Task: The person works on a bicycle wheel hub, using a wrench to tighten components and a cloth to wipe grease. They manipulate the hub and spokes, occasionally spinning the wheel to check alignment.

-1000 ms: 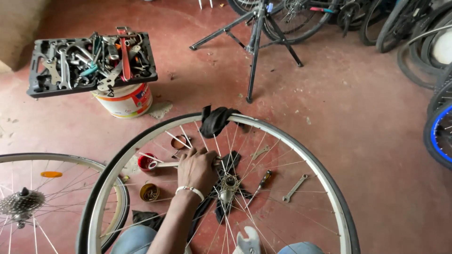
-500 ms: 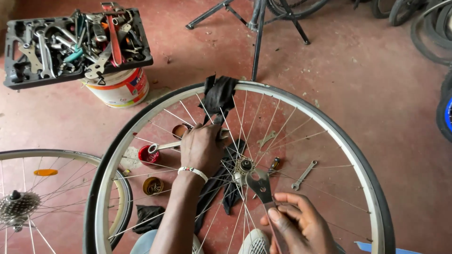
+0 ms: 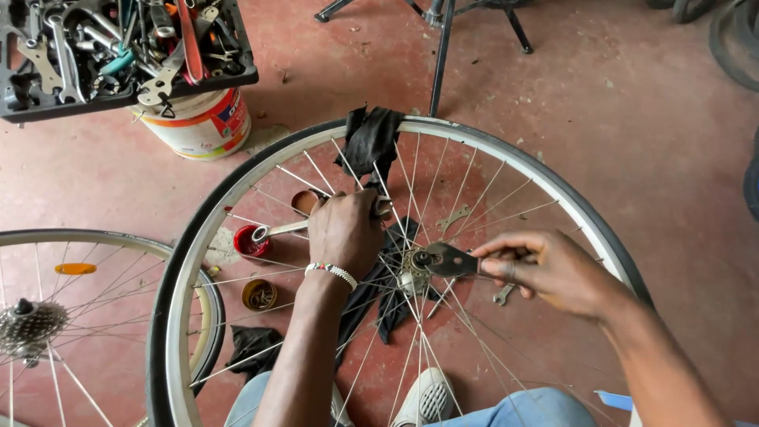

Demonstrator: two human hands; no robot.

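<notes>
A silver spoked bicycle wheel with a black tyre lies flat above the red concrete floor, its hub near the centre of the view. The left hand is closed around a thin metal wrench handle at about ten o'clock from the hub, reaching through the spokes. The right hand, at three o'clock, pinches a flat dark cone spanner whose head sits on the hub axle. A black rag drapes over the rim at twelve o'clock. A black tray of tools rests on a white paint bucket at eleven o'clock. A second wheel with a cassette lies at eight o'clock.
</notes>
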